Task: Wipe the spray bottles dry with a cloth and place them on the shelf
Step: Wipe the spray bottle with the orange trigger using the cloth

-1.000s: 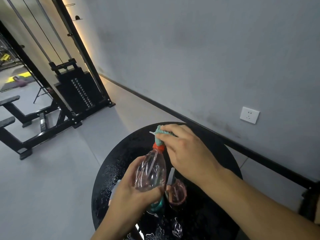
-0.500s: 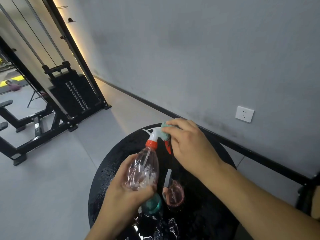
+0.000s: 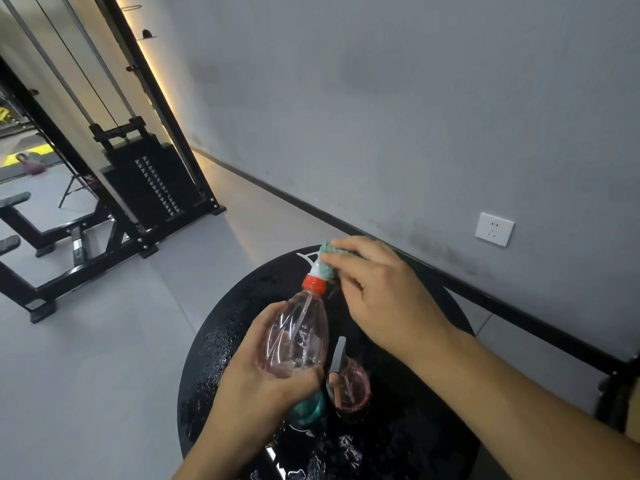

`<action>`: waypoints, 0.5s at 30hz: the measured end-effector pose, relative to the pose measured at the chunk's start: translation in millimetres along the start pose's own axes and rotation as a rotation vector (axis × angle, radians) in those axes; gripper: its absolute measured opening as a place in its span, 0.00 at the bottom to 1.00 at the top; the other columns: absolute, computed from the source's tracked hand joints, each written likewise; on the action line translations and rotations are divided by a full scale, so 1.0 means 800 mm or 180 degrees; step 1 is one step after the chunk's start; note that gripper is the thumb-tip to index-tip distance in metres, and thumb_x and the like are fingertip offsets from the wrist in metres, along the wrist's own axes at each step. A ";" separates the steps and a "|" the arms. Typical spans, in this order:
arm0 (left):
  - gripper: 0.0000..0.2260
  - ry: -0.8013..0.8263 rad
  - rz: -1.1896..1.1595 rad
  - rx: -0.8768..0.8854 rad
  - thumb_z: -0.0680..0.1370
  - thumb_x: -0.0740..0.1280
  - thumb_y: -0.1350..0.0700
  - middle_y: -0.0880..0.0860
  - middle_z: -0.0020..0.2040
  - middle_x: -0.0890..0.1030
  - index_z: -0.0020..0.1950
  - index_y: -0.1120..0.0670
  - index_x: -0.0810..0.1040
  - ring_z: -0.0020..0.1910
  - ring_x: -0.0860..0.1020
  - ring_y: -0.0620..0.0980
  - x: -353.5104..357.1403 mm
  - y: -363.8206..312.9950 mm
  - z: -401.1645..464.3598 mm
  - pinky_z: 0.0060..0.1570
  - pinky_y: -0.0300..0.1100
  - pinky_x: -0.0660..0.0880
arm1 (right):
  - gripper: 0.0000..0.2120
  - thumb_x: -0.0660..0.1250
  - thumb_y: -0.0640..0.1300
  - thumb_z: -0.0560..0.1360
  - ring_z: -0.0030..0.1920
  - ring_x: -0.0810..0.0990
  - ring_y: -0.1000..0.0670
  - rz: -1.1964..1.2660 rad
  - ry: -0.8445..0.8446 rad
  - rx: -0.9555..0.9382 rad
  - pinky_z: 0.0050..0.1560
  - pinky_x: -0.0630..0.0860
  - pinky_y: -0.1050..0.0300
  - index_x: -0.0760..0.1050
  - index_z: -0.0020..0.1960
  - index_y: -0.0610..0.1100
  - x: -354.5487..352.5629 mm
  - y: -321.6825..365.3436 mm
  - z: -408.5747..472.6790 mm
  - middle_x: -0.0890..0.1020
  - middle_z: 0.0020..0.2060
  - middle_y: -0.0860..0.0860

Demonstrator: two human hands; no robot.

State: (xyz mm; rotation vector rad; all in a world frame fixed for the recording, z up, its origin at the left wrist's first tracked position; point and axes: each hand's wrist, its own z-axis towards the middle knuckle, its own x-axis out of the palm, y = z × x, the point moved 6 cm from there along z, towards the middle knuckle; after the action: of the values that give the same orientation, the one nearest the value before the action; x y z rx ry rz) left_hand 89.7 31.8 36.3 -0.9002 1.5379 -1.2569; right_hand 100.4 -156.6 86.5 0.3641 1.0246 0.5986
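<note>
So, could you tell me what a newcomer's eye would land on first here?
The clear pink bottle held mid-frame in the left hand, its orange collar up. Just above, the right hand presses a teal cloth onto the sprayer. Below them lies a wet black round table.

Pink spray bottle [image 3: 298,337] tilted; teal cloth [image 3: 327,263] on nozzle.

A gym is showing here: a black cable machine [image 3: 104,143] with its weight stack [image 3: 152,181] is standing by the grey wall [image 3: 381,98], a padded bench [image 3: 14,199] is sitting at the left edge, and a purple kettlebell [image 3: 33,165] is lying on the floor beyond.
</note>
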 end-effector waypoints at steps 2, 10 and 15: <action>0.37 0.0023 0.0031 0.0020 0.68 0.78 0.76 0.44 0.55 0.87 0.67 0.43 0.78 0.50 0.89 0.50 0.001 0.000 0.000 0.44 0.34 0.83 | 0.17 0.65 0.38 0.82 0.68 0.71 0.56 0.0080 0.0137 -0.0175 0.68 0.70 0.64 0.79 0.69 0.47 0.006 0.008 -0.004 0.76 0.67 0.54; 0.36 -0.0085 -0.0022 0.0046 0.69 0.77 0.77 0.51 0.57 0.88 0.66 0.43 0.80 0.51 0.89 0.53 -0.011 -0.001 0.005 0.46 0.42 0.85 | 0.16 0.67 0.38 0.80 0.68 0.74 0.56 0.0301 0.0193 -0.0512 0.68 0.74 0.57 0.81 0.66 0.47 0.024 0.019 -0.013 0.78 0.65 0.55; 0.37 0.0051 0.0104 0.0066 0.69 0.78 0.77 0.46 0.57 0.87 0.71 0.46 0.78 0.50 0.89 0.51 -0.010 -0.006 0.004 0.45 0.36 0.83 | 0.17 0.69 0.37 0.79 0.66 0.74 0.54 0.0115 -0.0304 -0.0149 0.68 0.76 0.55 0.81 0.67 0.46 0.002 -0.007 -0.001 0.79 0.65 0.52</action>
State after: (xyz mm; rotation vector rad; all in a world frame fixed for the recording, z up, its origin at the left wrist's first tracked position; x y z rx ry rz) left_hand 94.9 37.8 42.2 -0.8504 1.5435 -1.2571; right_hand 101.7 -159.8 82.0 0.3671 0.9127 0.6308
